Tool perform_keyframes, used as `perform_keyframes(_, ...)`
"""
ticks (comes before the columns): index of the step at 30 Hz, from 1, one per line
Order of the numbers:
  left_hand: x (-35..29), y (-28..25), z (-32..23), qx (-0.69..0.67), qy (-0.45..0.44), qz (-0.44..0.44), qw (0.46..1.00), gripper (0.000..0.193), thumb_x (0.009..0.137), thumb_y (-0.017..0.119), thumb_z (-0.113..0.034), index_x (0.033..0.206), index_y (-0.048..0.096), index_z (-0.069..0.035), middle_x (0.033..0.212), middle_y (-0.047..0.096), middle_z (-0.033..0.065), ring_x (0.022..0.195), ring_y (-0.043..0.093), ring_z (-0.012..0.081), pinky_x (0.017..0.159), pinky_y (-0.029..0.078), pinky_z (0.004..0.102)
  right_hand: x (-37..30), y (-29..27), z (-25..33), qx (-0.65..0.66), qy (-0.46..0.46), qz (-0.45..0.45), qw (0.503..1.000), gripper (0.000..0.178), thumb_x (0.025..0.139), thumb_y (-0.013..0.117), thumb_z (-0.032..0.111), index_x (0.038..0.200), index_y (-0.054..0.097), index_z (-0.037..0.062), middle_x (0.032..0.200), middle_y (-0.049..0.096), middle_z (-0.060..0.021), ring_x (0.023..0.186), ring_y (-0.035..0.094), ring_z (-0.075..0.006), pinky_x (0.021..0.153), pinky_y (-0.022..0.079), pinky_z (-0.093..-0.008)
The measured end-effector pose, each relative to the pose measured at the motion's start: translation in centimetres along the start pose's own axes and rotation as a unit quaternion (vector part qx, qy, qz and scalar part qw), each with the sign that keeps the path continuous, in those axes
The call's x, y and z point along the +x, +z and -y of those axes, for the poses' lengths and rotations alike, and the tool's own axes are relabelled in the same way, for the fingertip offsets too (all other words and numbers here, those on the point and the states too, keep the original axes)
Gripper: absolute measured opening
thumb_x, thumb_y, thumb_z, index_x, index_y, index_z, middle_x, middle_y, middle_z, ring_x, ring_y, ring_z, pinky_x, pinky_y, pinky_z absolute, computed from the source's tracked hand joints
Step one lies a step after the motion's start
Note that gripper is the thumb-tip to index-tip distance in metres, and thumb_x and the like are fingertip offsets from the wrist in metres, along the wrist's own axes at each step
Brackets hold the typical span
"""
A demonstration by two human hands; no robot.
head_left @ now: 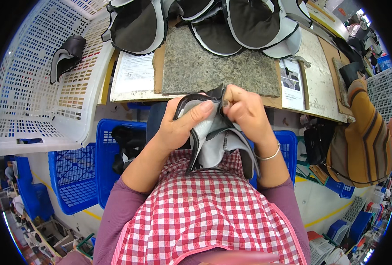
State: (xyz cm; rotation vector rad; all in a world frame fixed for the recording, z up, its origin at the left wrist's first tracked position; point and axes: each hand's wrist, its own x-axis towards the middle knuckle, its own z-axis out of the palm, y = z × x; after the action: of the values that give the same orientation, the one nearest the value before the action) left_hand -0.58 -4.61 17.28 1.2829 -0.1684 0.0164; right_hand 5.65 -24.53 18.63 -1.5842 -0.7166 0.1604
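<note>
In front of my apron I hold a boot upper [216, 145] with its light grey lining turned outward and black edging along its rim. My left hand [180, 126] grips it from the left, thumb pressed flat on the grey lining. On the other side, my right hand [247, 108] pinches the dark top edge, its fingers curled in. The lower part of the upper hangs loose over my lap. Several similar uppers [136, 28], dark with grey borders, lie heaped at the far side of the bench.
A speckled stone slab [220, 64] lies on the bench, beside printed sheets [134, 73] and a hammer [304, 81]. At left, a white plastic basket [79, 92] holds one dark upper [68, 57]. Blue crates [74, 176] stand below. A co-worker in a striped sweater [361, 141] works at right.
</note>
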Motion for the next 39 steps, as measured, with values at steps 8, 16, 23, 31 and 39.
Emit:
perform_keyframes(8,0.1,-1.4,0.7,-0.048,-0.08,-0.02,0.995,0.034,0.093,0.069,-0.017,0.119,0.069,0.005,0.109,0.074,0.0166,0.099,0.072,0.0249,0.091,0.057,0.0381,0.5,0.5,-1.7,-0.136,-0.093,0.043,0.985,0.042,0.099,0.071,0.032,0.08,0.051,0.0015,0.069,0.05,-0.0164,0.059,0.05,-0.0315,0.056,0.043,-0.0397)
perform_keyframes(16,-0.1,-1.1,1.2,-0.198,-0.096,0.016,0.975,0.042,0.09,0.071,-0.029,0.114,0.069,0.005,0.107,0.074,0.0193,0.094,0.072,0.0277,0.088,0.058,0.0405,-1.7,1.6,-0.9,0.052,-0.08,-0.039,0.995,0.031,0.104,0.064,0.02,0.081,0.056,0.0011,0.065,0.052,-0.0054,0.051,0.048,-0.0171,0.05,0.039,-0.0314)
perform_keyframes(23,1.3,-0.6,2.4,-0.341,-0.095,0.041,0.934,0.041,0.104,0.057,-0.032,0.12,0.066,0.004,0.114,0.073,0.0182,0.1,0.072,0.0253,0.089,0.057,0.0369,-2.7,3.6,-1.6,0.347,0.032,-0.316,0.882,0.022,0.1,0.064,0.012,0.114,0.073,-0.0025,0.085,0.066,-0.0019,0.074,0.061,-0.0085,0.071,0.049,-0.0238)
perform_keyframes(31,0.6,-3.0,0.1,-0.368,-0.005,-0.026,0.929,0.061,0.097,0.064,-0.05,0.128,0.061,0.002,0.125,0.065,0.0233,0.114,0.065,0.0361,0.099,0.053,0.048,-2.7,-3.5,-1.3,0.593,-0.014,-0.22,0.775,0.038,0.109,0.048,0.034,0.111,0.067,0.0015,0.07,0.051,0.0002,0.057,0.051,-0.0125,0.07,0.055,-0.0307)
perform_keyframes(39,4.2,-7.3,-0.5,0.049,0.117,0.483,0.866,0.101,0.07,0.093,-0.056,0.138,0.055,0.008,0.132,0.054,0.017,0.118,0.051,0.0266,0.098,0.044,0.0376,-2.7,-4.4,-2.5,0.535,0.034,-0.384,0.751,0.043,0.111,0.048,0.037,0.118,0.065,-0.0009,0.064,0.047,0.0056,0.041,0.033,-0.0006,0.054,0.044,-0.0181)
